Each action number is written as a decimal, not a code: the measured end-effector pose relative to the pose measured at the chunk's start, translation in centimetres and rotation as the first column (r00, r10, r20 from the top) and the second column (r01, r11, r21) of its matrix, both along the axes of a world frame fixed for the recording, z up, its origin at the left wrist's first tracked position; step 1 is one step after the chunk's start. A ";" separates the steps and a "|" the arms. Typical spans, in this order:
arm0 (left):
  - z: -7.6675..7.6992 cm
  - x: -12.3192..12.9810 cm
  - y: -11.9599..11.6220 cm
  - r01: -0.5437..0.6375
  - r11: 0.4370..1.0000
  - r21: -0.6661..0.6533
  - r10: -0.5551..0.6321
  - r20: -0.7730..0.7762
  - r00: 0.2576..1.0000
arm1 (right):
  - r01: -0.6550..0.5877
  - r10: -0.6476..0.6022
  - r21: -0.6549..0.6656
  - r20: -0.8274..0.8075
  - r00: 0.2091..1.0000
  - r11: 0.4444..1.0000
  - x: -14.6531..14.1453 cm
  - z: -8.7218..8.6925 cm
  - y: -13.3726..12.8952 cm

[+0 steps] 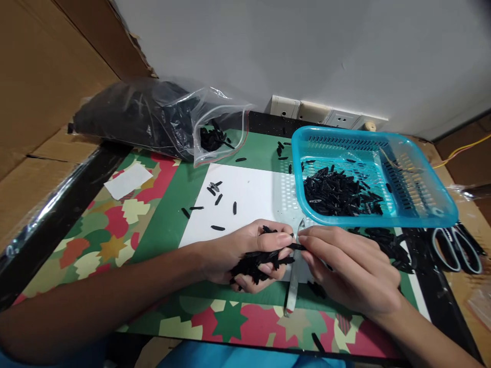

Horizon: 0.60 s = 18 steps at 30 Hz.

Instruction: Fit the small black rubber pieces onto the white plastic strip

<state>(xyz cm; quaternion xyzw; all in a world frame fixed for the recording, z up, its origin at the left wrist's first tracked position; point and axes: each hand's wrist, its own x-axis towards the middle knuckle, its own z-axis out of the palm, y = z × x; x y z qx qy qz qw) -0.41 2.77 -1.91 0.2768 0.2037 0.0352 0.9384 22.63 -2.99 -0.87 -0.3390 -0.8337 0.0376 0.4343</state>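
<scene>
My left hand (264,255) is closed around a handful of small, slim black pieces (253,266), some poking out between the fingers. Its thumb presses on the top ones. Right beside it, my right hand (345,266) has its fingertips together on the end of one black piece (296,247) that juts from the left thumb. Under and between the hands runs a slender, pale, pointed tool (293,286); its exact kind is unclear. Below the right palm, more black pieces (316,290) are partly hidden. A white sheet of paper (199,230) lies beneath, with several loose black pieces on it.
A blue plastic basket (376,221) with many black pieces stands at the right. Scissors (456,250) lie beside it. At the back left rests a large clear zip bag (153,117) full of black pieces. Wall sockets (341,118) and cardboard (49,76) border the table.
</scene>
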 end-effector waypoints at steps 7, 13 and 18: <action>-0.1 0.0 0.4 -0.017 0.999 -0.038 0.018 0.015 1.000 | 0.014 -0.018 -0.094 -0.040 0.999 0.995 -0.2 0.7 -0.3; -0.3 0.1 0.2 -0.062 0.997 -0.039 0.064 0.051 0.997 | 0.003 -0.004 -0.168 -0.003 1.000 0.986 0.1 1.0 -0.2; -0.2 0.0 0.2 -0.036 0.999 -0.038 0.038 0.052 0.998 | 0.018 -0.021 -0.153 -0.020 1.000 0.988 0.1 0.8 -0.1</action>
